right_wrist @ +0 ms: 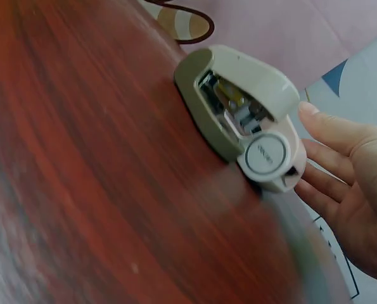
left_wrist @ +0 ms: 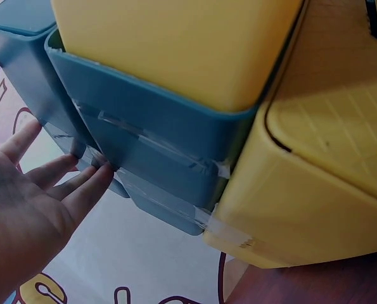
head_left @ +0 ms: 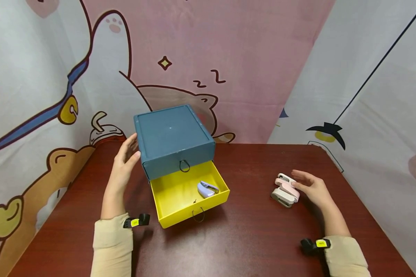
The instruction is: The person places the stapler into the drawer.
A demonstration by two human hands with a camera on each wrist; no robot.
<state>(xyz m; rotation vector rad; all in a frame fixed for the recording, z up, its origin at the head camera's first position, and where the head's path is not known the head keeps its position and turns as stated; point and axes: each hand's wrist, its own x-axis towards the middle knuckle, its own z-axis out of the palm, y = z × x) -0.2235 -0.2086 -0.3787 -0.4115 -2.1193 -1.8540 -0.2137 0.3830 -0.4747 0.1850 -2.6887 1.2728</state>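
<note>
A blue drawer box (head_left: 175,132) stands on the table, its yellow drawer (head_left: 171,196) pulled out at the front. A small lilac stapler (head_left: 207,189) lies inside that drawer, with a tiny dark speck beside it. My left hand (head_left: 121,171) is at the box's left side; in the left wrist view its extended fingertips rest against the blue wall (left_wrist: 169,139). On the right, a pale grey-white stapler (head_left: 283,197), a pink one and a white one sit close together. My right hand (head_left: 312,188) is at their right end, fingers loosely bent and thumb apart, touching or almost touching them.
The dark reddish-brown table (head_left: 249,231) reaches back to a printed cloth (head_left: 249,77) with cartoon animals. A thin black loop (head_left: 185,166) hangs on the upper blue front, and another loop (head_left: 198,215) on the yellow drawer. Both wrists wear black camera bands.
</note>
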